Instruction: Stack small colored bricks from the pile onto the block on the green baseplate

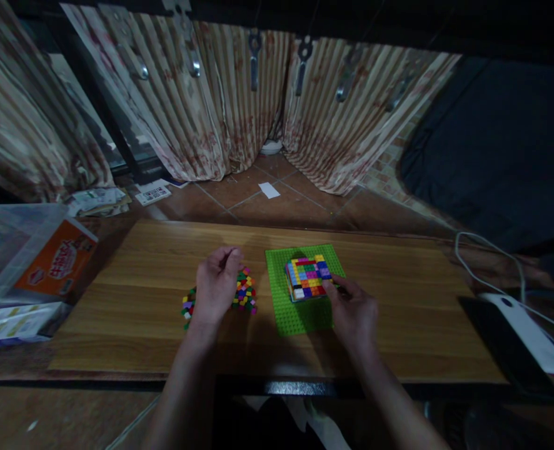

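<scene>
A green studded baseplate lies on the wooden table, with a block of many-coloured toy bricks built up on it. My right hand is at the right side of the block, thumb and index finger closed on a purple toy brick at its edge. My left hand hovers over a pile of loose small bricks, partly covering them. Its fingers are curled together; what they hold, if anything, is hidden.
At the left stand a clear plastic bin and an orange box. A white device with a cable lies at the right, beside a dark flat panel. Striped curtains hang beyond the wooden table.
</scene>
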`<state>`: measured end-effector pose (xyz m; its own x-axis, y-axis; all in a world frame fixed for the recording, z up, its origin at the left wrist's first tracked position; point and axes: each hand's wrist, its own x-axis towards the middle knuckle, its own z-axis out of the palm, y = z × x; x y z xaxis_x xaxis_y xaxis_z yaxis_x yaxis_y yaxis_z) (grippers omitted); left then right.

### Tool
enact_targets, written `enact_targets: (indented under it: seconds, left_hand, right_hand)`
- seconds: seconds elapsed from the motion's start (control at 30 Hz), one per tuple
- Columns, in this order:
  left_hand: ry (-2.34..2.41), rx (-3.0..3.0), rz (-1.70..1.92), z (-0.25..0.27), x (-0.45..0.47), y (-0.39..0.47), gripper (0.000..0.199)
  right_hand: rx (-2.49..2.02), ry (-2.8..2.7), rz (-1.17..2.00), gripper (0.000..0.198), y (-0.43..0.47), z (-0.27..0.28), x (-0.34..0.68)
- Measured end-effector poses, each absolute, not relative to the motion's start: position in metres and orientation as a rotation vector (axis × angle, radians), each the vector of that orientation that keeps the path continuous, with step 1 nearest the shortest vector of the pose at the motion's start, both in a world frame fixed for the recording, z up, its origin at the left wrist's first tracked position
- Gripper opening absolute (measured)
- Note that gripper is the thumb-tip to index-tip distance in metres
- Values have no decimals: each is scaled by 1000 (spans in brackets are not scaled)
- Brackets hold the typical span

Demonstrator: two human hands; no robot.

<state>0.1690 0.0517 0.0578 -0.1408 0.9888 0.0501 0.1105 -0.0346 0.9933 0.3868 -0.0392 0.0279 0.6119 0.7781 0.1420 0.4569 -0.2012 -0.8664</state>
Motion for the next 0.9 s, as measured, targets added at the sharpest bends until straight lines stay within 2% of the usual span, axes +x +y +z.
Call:
enact_targets:
  seconds: [0.1, 0.3, 0.5, 0.77, 0.9]
  left_hand:
    - [1378, 1245, 1290, 58, 169, 52, 16]
    - [1358, 1219, 1294, 52, 167, 52, 19]
    - [1372, 1231, 1273, 50, 170, 52, 21]
    - [1390, 1375, 1219, 51, 175, 49, 20]
    - [1382, 1408, 1207, 48, 176, 48, 21]
  right_hand:
    - [-1856, -932, 446, 43, -37, 27, 386]
    - [-1653, -635, 793, 40, -31, 28, 394]
    - [-1636, -590, 1034, 38, -28, 35, 407]
    - [-1607, -522, 1114, 39, -21, 37, 408]
    - [-1598, -532, 1077, 30, -17, 36, 405]
